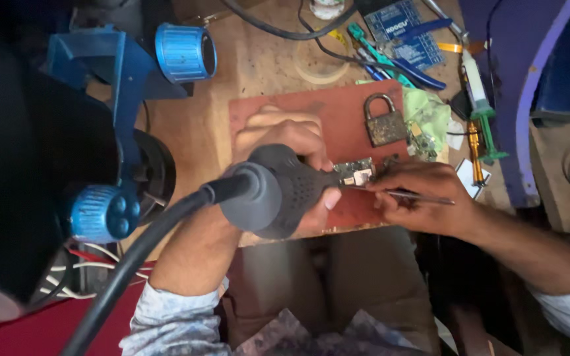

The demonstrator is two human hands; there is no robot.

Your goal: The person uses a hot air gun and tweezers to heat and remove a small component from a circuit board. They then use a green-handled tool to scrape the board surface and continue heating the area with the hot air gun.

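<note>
Seen from the head camera: left hand (285, 142) wrapped tight round a black hot-air gun (278, 191), hose trailing back toward the body, nozzle aimed down at a small circuit board (355, 173) lying on a reddish mat (338, 112) on the counter (245, 59). Right hand (417, 194) closed on thin tweezers (423, 196), tips beside the board, seemingly to steady or pick at a part; rusty padlock (384, 120) resting on the mat just behind, blue microscope stand (133, 72) off to the left
</note>
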